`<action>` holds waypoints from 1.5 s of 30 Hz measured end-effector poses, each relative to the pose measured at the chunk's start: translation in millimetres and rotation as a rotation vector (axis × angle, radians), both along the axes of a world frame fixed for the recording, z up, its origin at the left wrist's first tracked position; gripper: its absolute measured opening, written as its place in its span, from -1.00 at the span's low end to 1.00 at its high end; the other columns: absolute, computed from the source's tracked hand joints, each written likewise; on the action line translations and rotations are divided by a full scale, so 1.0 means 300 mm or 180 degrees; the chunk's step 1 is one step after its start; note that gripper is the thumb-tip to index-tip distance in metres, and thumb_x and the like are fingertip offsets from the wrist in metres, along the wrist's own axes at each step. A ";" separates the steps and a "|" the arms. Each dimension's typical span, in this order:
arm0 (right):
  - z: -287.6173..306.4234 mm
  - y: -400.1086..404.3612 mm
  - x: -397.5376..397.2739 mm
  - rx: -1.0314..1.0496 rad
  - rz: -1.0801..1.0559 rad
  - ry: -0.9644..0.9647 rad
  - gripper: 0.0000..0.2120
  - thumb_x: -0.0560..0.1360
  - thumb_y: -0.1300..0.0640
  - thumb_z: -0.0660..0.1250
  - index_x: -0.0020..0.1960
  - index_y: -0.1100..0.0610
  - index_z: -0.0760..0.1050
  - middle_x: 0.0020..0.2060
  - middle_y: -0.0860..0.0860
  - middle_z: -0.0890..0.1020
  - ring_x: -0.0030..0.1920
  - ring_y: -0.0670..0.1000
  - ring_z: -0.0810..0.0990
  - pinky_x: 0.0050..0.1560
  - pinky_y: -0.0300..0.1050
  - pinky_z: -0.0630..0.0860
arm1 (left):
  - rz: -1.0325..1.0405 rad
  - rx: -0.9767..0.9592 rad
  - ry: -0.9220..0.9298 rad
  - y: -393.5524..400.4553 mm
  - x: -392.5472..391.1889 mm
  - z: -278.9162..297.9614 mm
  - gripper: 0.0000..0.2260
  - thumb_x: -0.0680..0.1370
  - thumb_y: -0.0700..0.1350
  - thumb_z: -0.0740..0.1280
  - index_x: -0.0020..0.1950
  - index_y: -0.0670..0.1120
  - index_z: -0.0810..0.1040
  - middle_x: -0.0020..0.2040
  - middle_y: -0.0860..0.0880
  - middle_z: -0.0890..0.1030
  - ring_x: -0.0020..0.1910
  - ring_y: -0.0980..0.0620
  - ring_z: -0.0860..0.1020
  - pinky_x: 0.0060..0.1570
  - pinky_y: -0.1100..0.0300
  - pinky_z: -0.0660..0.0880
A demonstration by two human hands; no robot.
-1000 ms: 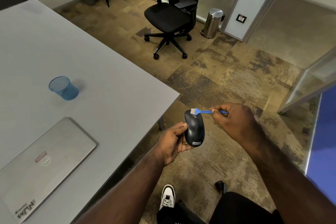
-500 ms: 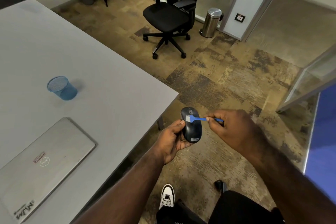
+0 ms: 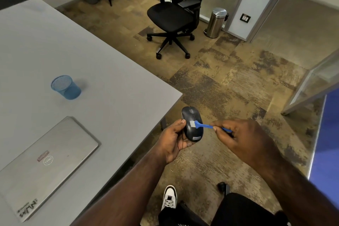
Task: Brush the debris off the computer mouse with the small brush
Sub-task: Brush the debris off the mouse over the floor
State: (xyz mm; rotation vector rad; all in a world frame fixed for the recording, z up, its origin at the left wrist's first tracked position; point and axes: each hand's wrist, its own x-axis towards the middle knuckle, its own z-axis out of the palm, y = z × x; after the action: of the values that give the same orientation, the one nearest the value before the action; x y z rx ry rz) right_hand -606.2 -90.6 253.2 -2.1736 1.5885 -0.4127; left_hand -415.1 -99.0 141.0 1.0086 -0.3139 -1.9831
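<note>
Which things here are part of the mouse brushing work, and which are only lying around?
In use: computer mouse, held in the left hand; small blue brush, pinched by the right hand.

Lying about: closed laptop, blue mesh cup, office chair, steel bin.

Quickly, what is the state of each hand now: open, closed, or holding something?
Left hand: holds the computer mouse from below.
Right hand: pinches the handle of the small brush, bristles on the mouse.

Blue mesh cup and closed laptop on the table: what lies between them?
Nothing: in the head view, only bare grey table separates the blue mesh cup from the closed laptop.
</note>
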 end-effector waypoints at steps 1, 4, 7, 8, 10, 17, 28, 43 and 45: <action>-0.003 0.002 0.002 -0.0022 0.0063 0.0059 -0.79 0.52 -0.01 0.30 0.09 -0.08 0.64 -0.40 -0.30 0.47 -0.28 -0.26 0.54 -0.46 -0.41 0.33 | -0.0007 0.0012 -0.0002 0.000 -0.002 -0.001 -0.75 0.64 -0.11 0.13 0.20 -0.12 0.55 0.00 -0.11 0.70 -0.11 -0.01 0.68 -0.17 0.07 0.65; -0.025 0.015 0.002 0.0267 0.0347 0.0313 -0.77 0.52 -0.05 0.27 0.11 -0.10 0.63 -0.28 -0.19 0.62 -0.31 -0.17 0.57 -0.39 -0.23 0.49 | -0.0013 0.0004 -0.0001 0.003 -0.005 -0.005 -0.74 0.64 -0.10 0.14 0.21 -0.15 0.54 0.01 -0.15 0.68 -0.10 -0.06 0.68 -0.14 0.05 0.65; -0.025 0.013 -0.014 0.0514 0.0277 0.0428 -0.78 0.48 -0.08 0.27 0.04 -0.10 0.64 -0.25 -0.12 0.68 -0.33 -0.15 0.60 -0.35 -0.09 0.58 | 0.0014 0.0023 0.0026 0.000 0.000 -0.004 -0.75 0.64 -0.11 0.14 0.18 -0.13 0.55 -0.05 -0.11 0.69 -0.13 -0.05 0.68 -0.15 0.03 0.64; -0.022 0.009 -0.024 0.0533 0.0111 0.0241 -0.79 0.48 -0.07 0.29 0.03 -0.10 0.65 -0.30 -0.14 0.66 -0.38 -0.17 0.58 -0.42 -0.17 0.54 | 0.0019 0.0047 0.0026 -0.002 0.002 -0.005 -0.75 0.64 -0.11 0.14 0.19 -0.13 0.55 -0.02 -0.13 0.68 -0.10 -0.06 0.68 -0.11 0.01 0.63; -0.018 -0.002 -0.040 0.0392 -0.0223 -0.0153 -0.83 0.49 0.00 0.34 0.02 -0.06 0.66 -0.42 -0.17 0.59 -0.45 -0.20 0.54 -0.54 -0.35 0.37 | 0.0018 0.0091 0.0017 -0.004 0.005 -0.008 -0.72 0.64 -0.10 0.14 0.24 -0.15 0.53 0.07 -0.17 0.66 -0.05 -0.09 0.67 -0.07 -0.01 0.64; -0.071 -0.052 -0.063 0.0200 -0.0964 -0.0144 -0.79 0.54 0.03 0.30 0.09 0.04 0.65 -0.51 -0.07 0.53 -0.57 -0.11 0.45 -0.59 -0.26 0.34 | -0.0046 0.0140 0.0148 -0.004 0.002 -0.008 -0.72 0.64 -0.10 0.12 0.23 -0.13 0.54 0.12 -0.19 0.64 -0.02 -0.10 0.67 -0.09 0.00 0.64; -0.098 -0.114 -0.033 0.0270 -0.1139 -0.0193 -0.80 0.55 0.03 0.28 0.04 0.06 0.65 -0.48 0.01 0.58 -0.54 0.00 0.46 -0.55 -0.16 0.36 | -0.0116 0.0103 0.0153 -0.012 0.001 -0.009 -0.73 0.64 -0.11 0.10 0.21 -0.12 0.54 0.11 -0.17 0.63 -0.03 -0.08 0.66 -0.04 -0.02 0.62; -0.019 -0.175 0.012 0.0478 -0.0933 -0.0912 -0.89 0.53 0.10 0.33 -0.05 -0.01 0.64 -0.54 -0.05 0.54 -0.54 -0.11 0.52 -0.53 -0.32 0.47 | -0.0265 -0.0038 -0.0063 -0.003 -0.004 -0.008 -0.74 0.64 -0.13 0.10 0.15 -0.07 0.57 0.02 -0.09 0.65 -0.10 -0.01 0.65 -0.09 0.05 0.63; -0.021 -0.171 0.039 0.0621 -0.0562 -0.0708 -0.89 0.51 0.10 0.35 -0.08 0.00 0.66 -0.57 -0.08 0.54 -0.59 -0.16 0.43 -0.55 -0.27 0.39 | -0.0326 -0.0088 -0.0154 0.000 -0.010 -0.006 -0.74 0.64 -0.13 0.11 0.20 -0.06 0.56 0.04 -0.08 0.65 -0.08 0.00 0.65 -0.10 0.06 0.63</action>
State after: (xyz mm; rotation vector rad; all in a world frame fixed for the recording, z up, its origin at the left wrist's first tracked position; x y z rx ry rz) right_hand -594.5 -141.9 247.0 -1.7848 1.6269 -0.5106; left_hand -418.0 -99.1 139.1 1.0424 -0.4259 -2.0425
